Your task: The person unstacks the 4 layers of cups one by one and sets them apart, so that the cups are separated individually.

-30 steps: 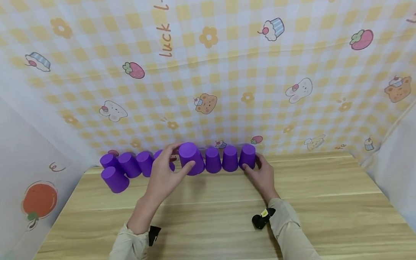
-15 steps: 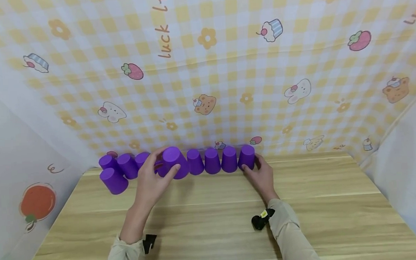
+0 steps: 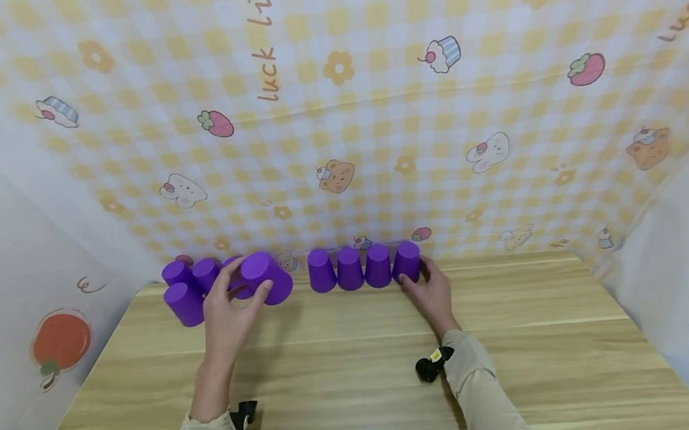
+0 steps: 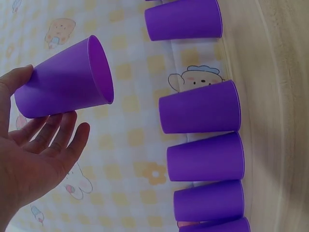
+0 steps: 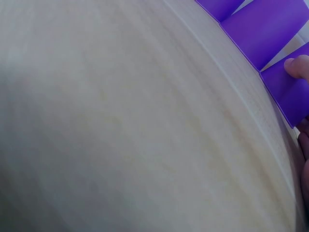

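Several purple cups stand upside down along the back edge of the wooden table (image 3: pixel 349 360). My left hand (image 3: pixel 241 289) holds one purple cup (image 3: pixel 267 276) tilted in the air, just right of the left group of cups (image 3: pixel 183 304). In the left wrist view this held cup (image 4: pixel 67 82) lies between thumb and fingers of the left hand (image 4: pixel 53 104), mouth toward the standing cups (image 4: pixel 200 107). My right hand (image 3: pixel 415 274) grips the rightmost cup (image 3: pixel 407 258) of the right group; its thumb tip (image 5: pixel 297 67) presses that cup (image 5: pixel 285 92).
A yellow checked cloth (image 3: pixel 342 145) with cartoon prints rises right behind the cups. White side walls (image 3: pixel 665 261) close in left and right. A gap (image 3: pixel 298 277) in the row lies between the two cup groups. Bare wood fills the table's front.
My left hand has carried its cup leftward from the middle of the row to the left group, leaving a gap. The right hand stays on the rightmost cup.
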A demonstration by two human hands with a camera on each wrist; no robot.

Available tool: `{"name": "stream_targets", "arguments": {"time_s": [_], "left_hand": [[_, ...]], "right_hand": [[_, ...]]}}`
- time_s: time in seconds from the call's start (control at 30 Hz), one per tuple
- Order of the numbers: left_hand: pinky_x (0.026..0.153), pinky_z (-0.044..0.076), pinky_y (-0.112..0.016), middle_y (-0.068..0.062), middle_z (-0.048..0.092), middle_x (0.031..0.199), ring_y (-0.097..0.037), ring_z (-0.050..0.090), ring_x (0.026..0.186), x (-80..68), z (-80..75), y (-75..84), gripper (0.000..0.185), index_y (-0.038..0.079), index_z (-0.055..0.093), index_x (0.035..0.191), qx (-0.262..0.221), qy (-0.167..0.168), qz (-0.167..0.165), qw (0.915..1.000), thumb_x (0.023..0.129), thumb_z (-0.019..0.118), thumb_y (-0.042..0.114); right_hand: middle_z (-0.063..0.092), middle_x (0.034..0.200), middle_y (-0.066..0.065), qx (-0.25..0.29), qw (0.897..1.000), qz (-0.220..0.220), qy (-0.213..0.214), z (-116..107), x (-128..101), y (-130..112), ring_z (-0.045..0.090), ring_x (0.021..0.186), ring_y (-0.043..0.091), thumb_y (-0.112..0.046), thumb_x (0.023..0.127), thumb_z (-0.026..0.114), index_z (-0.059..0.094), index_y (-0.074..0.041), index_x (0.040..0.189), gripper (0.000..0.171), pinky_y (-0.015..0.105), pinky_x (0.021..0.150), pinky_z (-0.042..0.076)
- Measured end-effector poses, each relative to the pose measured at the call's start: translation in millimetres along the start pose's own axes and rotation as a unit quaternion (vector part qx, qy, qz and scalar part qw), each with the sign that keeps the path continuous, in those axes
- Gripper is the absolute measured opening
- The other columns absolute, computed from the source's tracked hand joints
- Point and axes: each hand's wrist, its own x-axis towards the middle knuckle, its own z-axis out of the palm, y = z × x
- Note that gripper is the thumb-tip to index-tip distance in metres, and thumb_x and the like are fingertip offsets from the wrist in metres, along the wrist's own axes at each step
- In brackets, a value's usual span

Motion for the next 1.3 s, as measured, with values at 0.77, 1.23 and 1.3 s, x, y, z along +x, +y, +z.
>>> {"name": "stream_targets", "arguments": {"time_s": [0.77, 1.23, 1.3], "left_hand": [[0.068, 0.047, -0.018, -0.011, 0.056, 0.102, -0.024, 0.055, 0.086, 5.2, -33.8, -23.9, 0.051, 0.011, 0.05, 0.116, 0.042, 0.09, -0.059, 0.9933, 0.07, 0.071, 0.017], [0.067, 0.043, -0.009, -0.013, 0.056, 0.103, -0.023, 0.054, 0.087, 0.4, -41.0, -40.1, 0.053, 0.002, 0.046, 0.117, 0.105, 0.049, -0.074, 0.9904, 0.07, 0.069, 0.011], [0.066, 0.043, -0.009, -0.012, 0.056, 0.103, -0.023, 0.054, 0.087, 0.4, -41.0, -43.1, 0.052, 0.003, 0.047, 0.117, 0.107, 0.056, -0.075, 0.9898, 0.07, 0.069, 0.011]], "right_hand": [[0.05, 0.117, 0.013, -0.013, 1.0, -0.013, 0.007, -3.1, 7.4, 4.4, 0.047, 0.108, 0.023, -0.031, 0.068, 0.071, 0.047, -0.007, 0.119, 0.061, 0.029, 0.091, 0.038], [0.051, 0.116, 0.012, -0.008, 1.0, -0.012, 0.013, 3.2, 0.2, 6.0, 0.048, 0.107, 0.023, -0.03, 0.069, 0.071, 0.048, -0.008, 0.117, 0.058, 0.028, 0.09, 0.038], [0.051, 0.116, 0.012, -0.005, 1.0, -0.013, 0.011, 2.8, 0.3, 5.4, 0.047, 0.107, 0.023, -0.029, 0.069, 0.071, 0.048, -0.007, 0.117, 0.058, 0.029, 0.09, 0.038]]}}
